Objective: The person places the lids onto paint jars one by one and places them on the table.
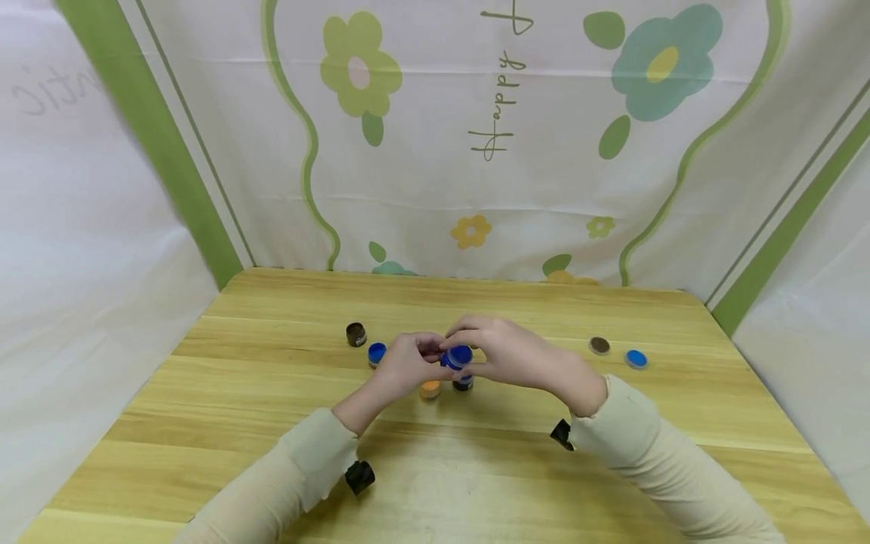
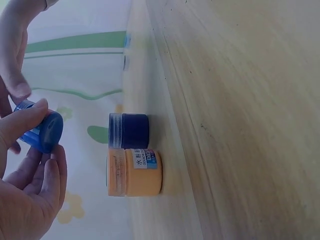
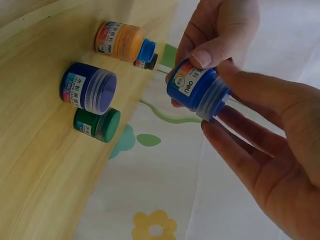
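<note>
A small blue paint jar is held in the air between both hands, tilted. My left hand grips its labelled body with thumb and fingers. The fingers and thumb of my right hand are around its clear ridged lid, which sits on the jar. Just below the hands, an orange paint jar and a dark blue paint jar stand side by side on the table. The right wrist view also shows a green paint jar beside the dark blue one.
Left of the hands, a lidless blue jar and a lidless brown jar stand on the wooden table. Two loose lids, one brown and one blue, lie at the right. A patterned cloth hangs behind.
</note>
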{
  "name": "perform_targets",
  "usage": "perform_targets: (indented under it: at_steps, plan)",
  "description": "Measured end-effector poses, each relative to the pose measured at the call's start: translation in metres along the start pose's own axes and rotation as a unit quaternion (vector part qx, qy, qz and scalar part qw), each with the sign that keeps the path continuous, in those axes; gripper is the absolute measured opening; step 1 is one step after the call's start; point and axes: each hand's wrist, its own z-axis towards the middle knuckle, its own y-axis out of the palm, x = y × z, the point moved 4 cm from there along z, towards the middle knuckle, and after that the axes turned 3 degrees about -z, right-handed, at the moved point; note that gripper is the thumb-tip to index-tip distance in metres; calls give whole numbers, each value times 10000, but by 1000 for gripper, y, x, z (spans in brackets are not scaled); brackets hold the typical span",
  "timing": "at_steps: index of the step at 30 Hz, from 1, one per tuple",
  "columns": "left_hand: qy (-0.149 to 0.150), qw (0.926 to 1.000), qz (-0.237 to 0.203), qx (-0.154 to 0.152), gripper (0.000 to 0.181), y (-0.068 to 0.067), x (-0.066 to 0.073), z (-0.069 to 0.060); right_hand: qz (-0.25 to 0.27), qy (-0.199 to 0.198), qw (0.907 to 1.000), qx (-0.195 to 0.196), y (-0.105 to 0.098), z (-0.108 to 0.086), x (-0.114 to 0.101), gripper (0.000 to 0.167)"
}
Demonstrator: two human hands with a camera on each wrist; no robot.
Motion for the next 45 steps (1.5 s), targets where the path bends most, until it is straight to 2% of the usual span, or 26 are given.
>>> perform_targets:
  at_steps: [2,4,10,12,14,17,20,22,24,30,32,35,37,40,45]
  plan:
    - [-9,10000,-57,-27,42,1,0,0,100,-97,9999,-4,0,-1,1,30]
    - [-5,9999,-102,-44,43,1,1,0,135,-34,9999,-59,0,-2,2,29]
    - [116,9999,71,-13,41,4,2,0,11,592,9980,-242,0,-3,5,30]
    - [109,9999,124,-8,41,4,3,0,-62,683,9974,-228,1,-4,5,32]
    - [83,9999,105,-31,41,5,2,-1,-41,571,9982,-175,0,-4,4,35]
    - [29,9999,121,-26,43,4,1,-1,94,160,9998,-32,-2,-6,3,36]
    - [21,10000,71,-55,43,4,1,-1,285,-248,9993,41,-3,-8,1,32]
    - [32,9999,-46,-94,42,5,1,-1,337,-370,9987,56,-3,-9,1,28]
    - [56,9998,-115,-123,40,6,2,-1,354,-336,9988,26,-2,-9,2,27]
    - [97,9997,-173,-173,39,8,2,-2,213,140,9996,-112,1,-10,3,31]
    - [66,9998,-118,-176,39,8,1,-3,151,102,9998,-77,1,-10,3,33]
    - [27,9999,-2,-164,39,7,1,-3,187,-165,9997,59,0,-11,3,34]
    - [17,9998,9,-179,39,7,1,-3,277,-364,9989,107,-1,-11,2,32]
    - [38,9997,-75,-234,39,7,1,-2,404,-424,9983,70,-1,-11,1,27]
    - [93,9997,-62,-215,39,8,3,-2,346,82,9994,-33,-1,-11,3,27]
